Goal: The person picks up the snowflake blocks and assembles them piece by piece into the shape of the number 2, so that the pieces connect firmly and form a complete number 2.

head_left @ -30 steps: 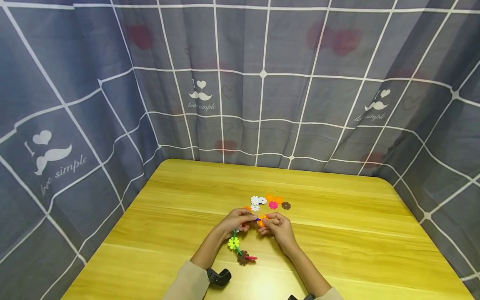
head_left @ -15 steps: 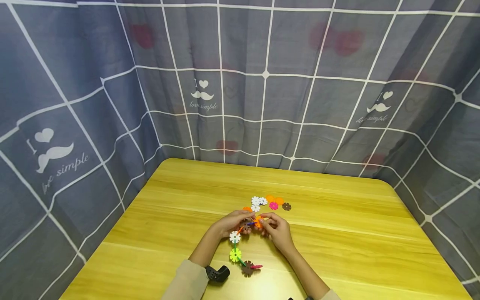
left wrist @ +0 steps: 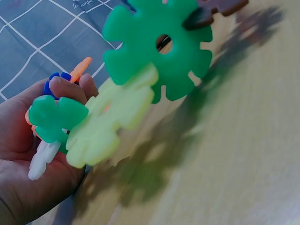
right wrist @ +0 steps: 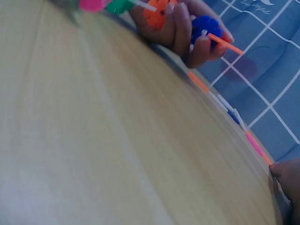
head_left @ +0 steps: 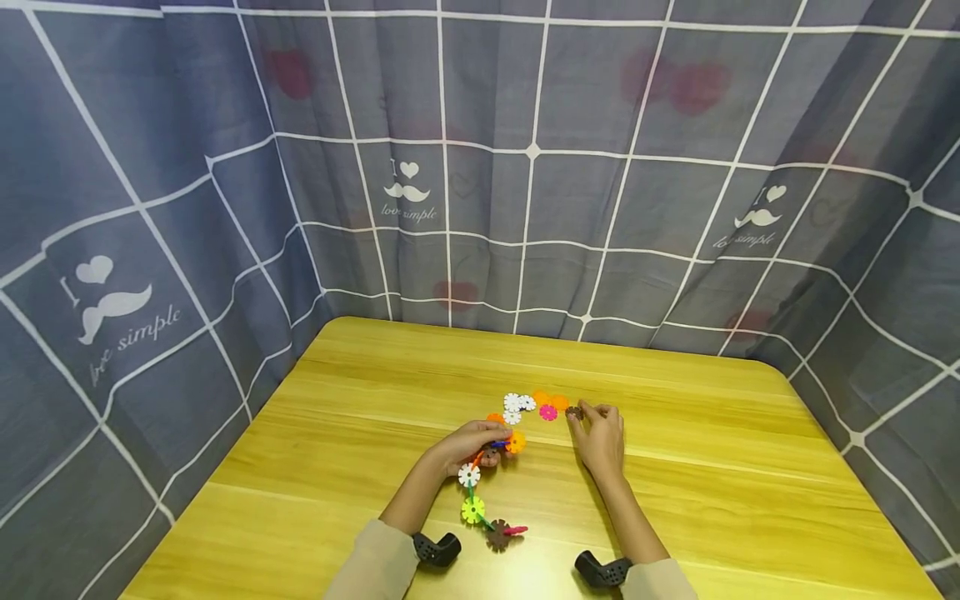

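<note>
- The left hand (head_left: 471,442) grips the bent chain (head_left: 472,504) of flower-notched discs above the table (head_left: 360,392).
- From its orange end run blue, brown, orange, white, green, yellow, green, brown and pink, neighbours set crosswise.
- The right hand (head_left: 602,437) touches a loose brown disc (head_left: 574,412); whether pinched cannot be told.
- Beside it lie pink (head_left: 548,412), orange (head_left: 559,403) and white discs (head_left: 512,402).

A chain of flower-shaped discs (head_left: 472,514) (orange, blue, brown, white, green, yellow, pink) hangs in a bent line from the left hand (head_left: 467,445). The right hand (head_left: 602,435) pinches a loose brown disc (head_left: 573,412).
</note>
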Available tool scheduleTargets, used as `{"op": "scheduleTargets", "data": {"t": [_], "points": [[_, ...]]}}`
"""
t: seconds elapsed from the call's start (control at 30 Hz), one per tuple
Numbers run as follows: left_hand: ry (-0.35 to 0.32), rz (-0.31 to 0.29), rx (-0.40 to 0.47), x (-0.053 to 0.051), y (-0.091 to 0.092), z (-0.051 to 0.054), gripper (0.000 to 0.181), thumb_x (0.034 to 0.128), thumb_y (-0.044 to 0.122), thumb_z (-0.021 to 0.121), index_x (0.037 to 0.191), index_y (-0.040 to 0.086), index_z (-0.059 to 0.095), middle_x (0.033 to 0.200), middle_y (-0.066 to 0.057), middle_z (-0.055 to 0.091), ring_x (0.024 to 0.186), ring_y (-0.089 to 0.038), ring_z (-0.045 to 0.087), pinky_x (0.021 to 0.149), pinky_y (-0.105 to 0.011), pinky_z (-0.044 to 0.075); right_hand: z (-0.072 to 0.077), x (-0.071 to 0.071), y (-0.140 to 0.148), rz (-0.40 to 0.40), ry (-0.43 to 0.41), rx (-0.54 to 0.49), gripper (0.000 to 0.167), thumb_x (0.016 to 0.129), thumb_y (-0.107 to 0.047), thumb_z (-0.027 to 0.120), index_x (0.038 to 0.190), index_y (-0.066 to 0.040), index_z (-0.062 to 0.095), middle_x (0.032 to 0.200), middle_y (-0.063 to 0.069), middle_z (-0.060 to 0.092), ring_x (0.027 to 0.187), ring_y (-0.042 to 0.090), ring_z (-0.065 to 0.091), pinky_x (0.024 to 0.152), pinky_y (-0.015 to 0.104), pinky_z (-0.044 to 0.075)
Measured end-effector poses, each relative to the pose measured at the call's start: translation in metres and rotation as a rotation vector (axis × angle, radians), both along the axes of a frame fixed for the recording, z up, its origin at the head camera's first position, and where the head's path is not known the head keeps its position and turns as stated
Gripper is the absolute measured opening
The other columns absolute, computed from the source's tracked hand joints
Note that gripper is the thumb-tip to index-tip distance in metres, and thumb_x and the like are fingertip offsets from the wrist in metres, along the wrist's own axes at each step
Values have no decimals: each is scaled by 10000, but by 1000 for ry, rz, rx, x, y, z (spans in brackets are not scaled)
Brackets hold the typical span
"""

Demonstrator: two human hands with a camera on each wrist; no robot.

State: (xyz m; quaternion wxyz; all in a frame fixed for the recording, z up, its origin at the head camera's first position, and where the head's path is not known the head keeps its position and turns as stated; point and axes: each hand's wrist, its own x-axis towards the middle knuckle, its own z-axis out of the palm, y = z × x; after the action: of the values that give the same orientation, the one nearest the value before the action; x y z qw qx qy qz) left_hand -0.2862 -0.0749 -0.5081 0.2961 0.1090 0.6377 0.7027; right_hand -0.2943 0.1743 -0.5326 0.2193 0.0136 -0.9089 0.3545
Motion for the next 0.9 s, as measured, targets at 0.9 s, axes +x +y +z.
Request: {"op": "scheduleTargets", "data": {"t": [0.9], "points": [[53, -42, 24, 1, 0, 0, 149, 942, 166, 530, 853, 47, 527, 713, -68, 585, 456, -64, 415, 438, -168, 335, 19, 50, -37, 688, 103, -554, 115, 851, 116, 564, 946, 107, 628, 889, 248, 646, 749, 439, 610, 656, 433, 521]]}}
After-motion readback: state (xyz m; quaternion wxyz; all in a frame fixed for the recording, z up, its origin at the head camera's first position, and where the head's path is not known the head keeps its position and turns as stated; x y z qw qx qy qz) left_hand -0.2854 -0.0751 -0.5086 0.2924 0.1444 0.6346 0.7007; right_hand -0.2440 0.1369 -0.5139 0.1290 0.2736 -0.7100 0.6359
